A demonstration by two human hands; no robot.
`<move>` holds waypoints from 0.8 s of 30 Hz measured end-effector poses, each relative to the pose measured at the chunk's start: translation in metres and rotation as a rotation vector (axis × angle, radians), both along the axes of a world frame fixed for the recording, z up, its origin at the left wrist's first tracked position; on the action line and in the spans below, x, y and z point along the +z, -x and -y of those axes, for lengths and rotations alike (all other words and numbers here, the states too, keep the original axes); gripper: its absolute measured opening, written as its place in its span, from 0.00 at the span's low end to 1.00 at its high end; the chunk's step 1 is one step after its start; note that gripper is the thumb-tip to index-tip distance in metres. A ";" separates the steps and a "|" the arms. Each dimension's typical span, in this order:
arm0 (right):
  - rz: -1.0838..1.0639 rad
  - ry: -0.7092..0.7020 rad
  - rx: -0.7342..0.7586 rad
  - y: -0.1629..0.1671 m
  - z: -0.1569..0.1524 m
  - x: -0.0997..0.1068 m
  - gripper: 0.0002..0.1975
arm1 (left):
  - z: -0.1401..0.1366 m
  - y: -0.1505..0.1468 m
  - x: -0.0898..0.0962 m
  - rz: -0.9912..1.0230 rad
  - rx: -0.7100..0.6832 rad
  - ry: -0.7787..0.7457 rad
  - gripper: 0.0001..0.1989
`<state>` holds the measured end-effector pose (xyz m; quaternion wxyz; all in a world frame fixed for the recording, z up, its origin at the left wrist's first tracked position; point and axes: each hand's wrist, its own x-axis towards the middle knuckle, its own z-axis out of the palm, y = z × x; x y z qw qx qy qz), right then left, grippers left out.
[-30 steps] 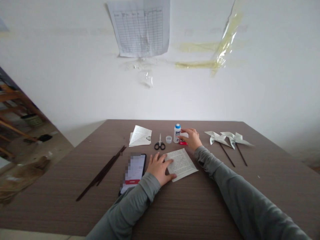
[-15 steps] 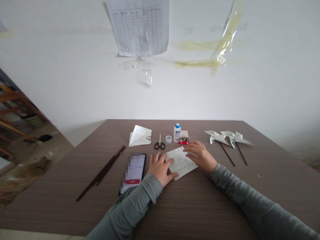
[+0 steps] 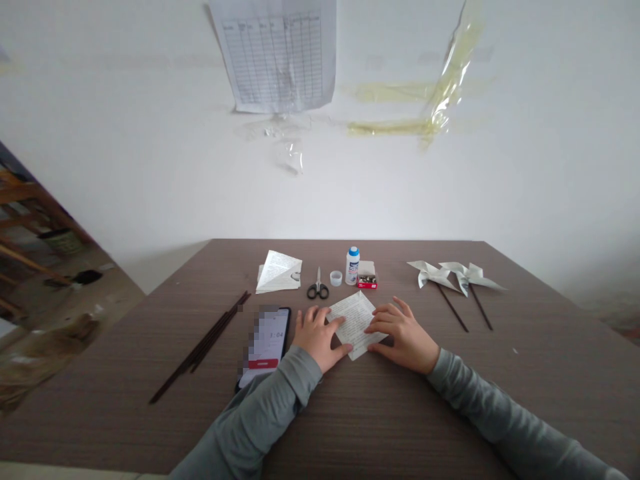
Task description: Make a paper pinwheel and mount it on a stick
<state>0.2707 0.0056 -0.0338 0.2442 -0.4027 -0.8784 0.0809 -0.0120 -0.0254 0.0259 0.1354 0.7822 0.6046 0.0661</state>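
Note:
A square sheet of printed paper [image 3: 356, 321] lies flat on the table between my hands, one corner toward the wall. My left hand [image 3: 320, 335] rests on its left edge, fingers spread, thumb near the bottom corner. On the right side, my right hand [image 3: 400, 337] touches the sheet with fingers apart and covers its right corner. Beyond the sheet stand a white bottle with a blue cap [image 3: 353, 267] and a small red box [image 3: 367, 279] holding little metal pieces. Scissors with black handles [image 3: 318, 288] and a small translucent cup [image 3: 336, 278] are left of the bottle.
A phone [image 3: 265, 347] lies beside my left forearm. Several dark sticks [image 3: 210, 340] are further left. A stack of folded paper [image 3: 279, 272] lies at the back. Two paper pinwheels on sticks [image 3: 431, 275] lie at the right. The white wall [image 3: 320, 200] borders the table's far edge.
My right hand has moved down along the sheet's right side and now covers its right corner. My left hand stays on the left edge, almost unmoved.

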 end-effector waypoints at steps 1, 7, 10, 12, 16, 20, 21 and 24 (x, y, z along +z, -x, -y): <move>0.010 0.000 -0.025 0.003 0.001 0.001 0.11 | 0.000 0.000 -0.001 -0.002 -0.001 0.005 0.33; 0.027 -0.016 -0.091 0.013 0.006 0.001 0.15 | -0.004 0.003 -0.020 0.018 -0.008 -0.046 0.33; 0.045 -0.014 -0.087 0.014 0.006 0.001 0.15 | -0.007 0.004 -0.030 0.038 -0.008 -0.080 0.32; 0.045 -0.011 -0.090 0.014 0.005 0.000 0.15 | -0.008 0.005 -0.032 0.034 -0.010 -0.072 0.32; 0.037 -0.007 -0.092 0.013 0.004 -0.001 0.16 | -0.007 0.005 -0.025 0.023 -0.009 -0.054 0.32; 0.009 -0.006 -0.084 0.011 0.004 -0.004 0.21 | -0.006 0.004 -0.016 0.019 -0.006 -0.038 0.32; 0.002 -0.005 -0.086 0.010 0.004 -0.005 0.23 | -0.007 0.003 -0.015 0.014 -0.007 -0.027 0.33; -0.012 0.007 -0.087 0.009 0.005 -0.005 0.23 | -0.009 0.004 -0.017 0.002 -0.002 -0.022 0.34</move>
